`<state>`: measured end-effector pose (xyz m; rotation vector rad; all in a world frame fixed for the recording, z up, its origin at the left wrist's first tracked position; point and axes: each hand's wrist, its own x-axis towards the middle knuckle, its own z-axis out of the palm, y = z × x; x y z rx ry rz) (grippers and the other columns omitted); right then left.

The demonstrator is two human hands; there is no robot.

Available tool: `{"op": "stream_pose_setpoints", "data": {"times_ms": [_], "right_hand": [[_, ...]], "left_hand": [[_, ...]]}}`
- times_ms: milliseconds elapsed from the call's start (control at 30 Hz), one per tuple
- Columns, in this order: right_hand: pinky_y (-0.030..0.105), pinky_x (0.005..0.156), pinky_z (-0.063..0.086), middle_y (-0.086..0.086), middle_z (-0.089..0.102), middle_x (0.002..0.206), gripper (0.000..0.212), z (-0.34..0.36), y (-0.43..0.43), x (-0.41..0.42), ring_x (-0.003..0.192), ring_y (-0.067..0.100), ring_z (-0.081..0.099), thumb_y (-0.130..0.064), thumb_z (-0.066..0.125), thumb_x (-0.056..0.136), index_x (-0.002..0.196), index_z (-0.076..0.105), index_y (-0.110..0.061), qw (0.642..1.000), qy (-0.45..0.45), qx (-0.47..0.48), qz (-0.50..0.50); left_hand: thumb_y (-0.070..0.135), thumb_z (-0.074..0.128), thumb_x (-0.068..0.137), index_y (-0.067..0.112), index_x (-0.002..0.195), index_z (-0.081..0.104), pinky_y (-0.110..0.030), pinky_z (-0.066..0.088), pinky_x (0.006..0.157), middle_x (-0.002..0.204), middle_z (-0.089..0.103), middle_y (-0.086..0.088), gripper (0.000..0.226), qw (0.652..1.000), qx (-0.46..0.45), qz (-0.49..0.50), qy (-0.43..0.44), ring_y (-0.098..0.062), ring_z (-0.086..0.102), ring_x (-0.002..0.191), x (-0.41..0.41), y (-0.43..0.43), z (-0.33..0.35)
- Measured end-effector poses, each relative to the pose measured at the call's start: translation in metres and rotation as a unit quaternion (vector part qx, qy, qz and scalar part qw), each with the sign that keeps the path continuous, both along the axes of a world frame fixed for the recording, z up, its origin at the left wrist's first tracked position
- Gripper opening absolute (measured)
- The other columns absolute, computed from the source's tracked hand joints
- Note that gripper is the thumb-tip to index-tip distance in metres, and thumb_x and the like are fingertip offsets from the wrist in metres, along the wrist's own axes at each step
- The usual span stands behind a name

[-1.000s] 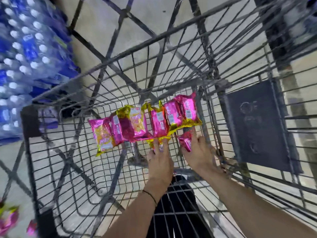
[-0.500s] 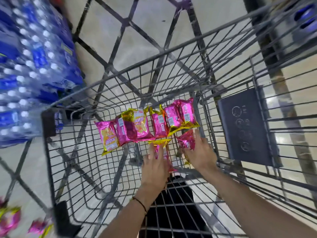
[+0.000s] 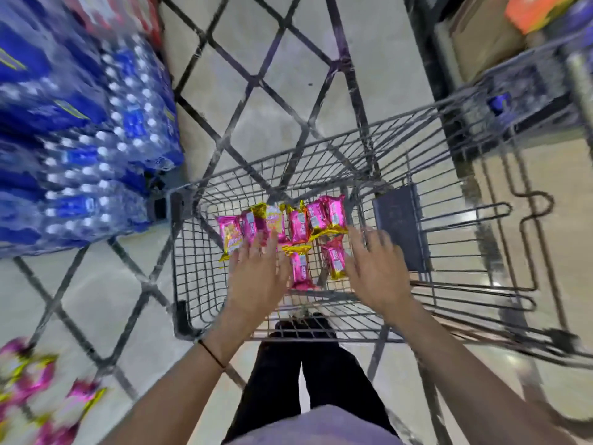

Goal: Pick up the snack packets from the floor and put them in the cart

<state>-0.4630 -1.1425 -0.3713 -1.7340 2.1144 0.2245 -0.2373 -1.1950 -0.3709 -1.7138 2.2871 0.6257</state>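
Wire cart (image 3: 179, 252): pink snack packets (image 3: 300, 224) loaded. Floor (image 3: 96, 300): loose packets (image 3: 29, 377) remaining, blurred. Left hand (image 3: 256, 277), right hand (image 3: 375, 268): grip apart, empty.

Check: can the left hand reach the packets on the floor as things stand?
Probably not directly: the left hand reaches open into the cart, whose wire side stands between it and the floor packets, which lie lower and outside.

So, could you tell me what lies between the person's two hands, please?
In the head view, two pink snack packets lie on the wire floor of the cart, between the left hand and the right hand.
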Motion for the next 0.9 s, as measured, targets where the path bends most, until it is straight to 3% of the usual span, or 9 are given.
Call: {"op": "stream_pose_setpoints", "data": {"times_ms": [200,300,433,600,700,900], "right_hand": [[0.052,0.107,0.041,0.012,0.044,0.149,0.055,0.091,0.018,0.036,0.139,0.033,0.035,-0.044,0.031,0.106,0.155,0.029,-0.020,0.995,-0.011,-0.100,0.003],[0.051,0.113,0.036,0.010,0.042,0.150,0.055,0.124,0.029,0.049,0.141,0.031,0.033,-0.042,0.037,0.106,0.156,0.028,-0.022,0.987,-0.025,-0.155,0.024],[0.053,0.120,0.025,0.010,0.043,0.150,0.054,0.156,0.043,0.065,0.143,0.030,0.033,-0.042,0.035,0.105,0.155,0.032,-0.021,0.975,-0.021,-0.208,0.073],[0.048,0.118,0.032,0.008,0.048,0.145,0.050,0.180,0.049,0.087,0.139,0.026,0.037,-0.039,0.037,0.105,0.152,0.037,-0.020,0.956,-0.069,-0.260,0.114],[0.044,0.116,0.033,0.006,0.051,0.141,0.049,0.190,0.049,0.098,0.134,0.026,0.042,-0.040,0.031,0.107,0.150,0.040,-0.020,0.944,-0.075,-0.272,0.173],[0.049,0.116,0.034,0.008,0.050,0.142,0.054,0.193,0.058,0.122,0.137,0.028,0.040,-0.045,0.017,0.106,0.147,0.041,-0.019,0.915,-0.106,-0.245,0.304]], "left_hand": [[0.058,0.031,0.097,0.014,0.145,0.048,-0.057,0.034,0.114,0.151,0.047,-0.018,0.067,0.990,-0.126,0.023,0.055,-0.041,0.037,0.142,0.029,0.005,0.100],[0.056,0.042,0.096,0.016,0.140,0.053,-0.057,0.038,0.110,0.147,0.050,-0.015,0.060,0.977,-0.184,0.057,0.096,-0.040,0.040,0.139,0.051,0.019,0.134],[0.060,0.039,0.095,0.017,0.140,0.054,-0.054,0.036,0.111,0.149,0.049,-0.012,0.064,0.964,-0.219,0.116,0.097,-0.036,0.037,0.142,0.087,0.050,0.166],[0.055,0.046,0.094,0.015,0.137,0.057,-0.055,0.041,0.107,0.146,0.051,-0.009,0.059,0.937,-0.272,0.185,0.120,-0.035,0.044,0.136,0.126,0.092,0.194],[0.051,0.047,0.095,0.012,0.135,0.059,-0.053,0.038,0.112,0.147,0.052,-0.012,0.057,0.927,-0.297,0.209,0.098,-0.035,0.044,0.138,0.139,0.121,0.196],[0.046,0.052,0.099,0.012,0.137,0.056,-0.051,0.037,0.113,0.145,0.051,-0.013,0.051,0.901,-0.341,0.268,0.016,-0.037,0.043,0.137,0.133,0.202,0.201]]}}
